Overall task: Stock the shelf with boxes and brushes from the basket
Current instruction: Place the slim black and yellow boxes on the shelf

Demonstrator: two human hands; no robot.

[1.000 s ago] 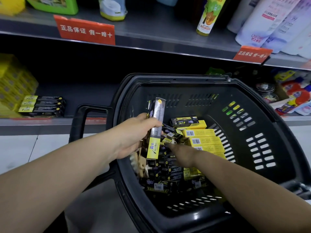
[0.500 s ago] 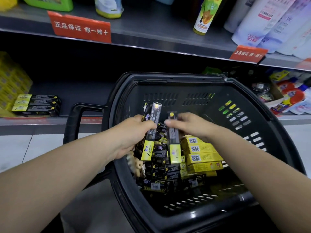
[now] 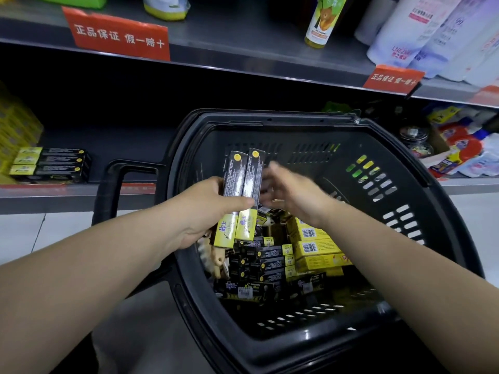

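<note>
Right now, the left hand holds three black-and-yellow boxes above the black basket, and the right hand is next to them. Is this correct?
Not quite. The left hand holds two black-and-yellow boxes, side by side, not three; the head view shows it. The rest stands: they are above the black basket, and the right hand, blurred, is next to them.

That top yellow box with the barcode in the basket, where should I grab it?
Pinch the top yellow box across its narrow width, from above, with the right hand. It lies flat, barcode up, atop its stack; black boxes crowd its left end, so an end grip looks awkward.
</note>
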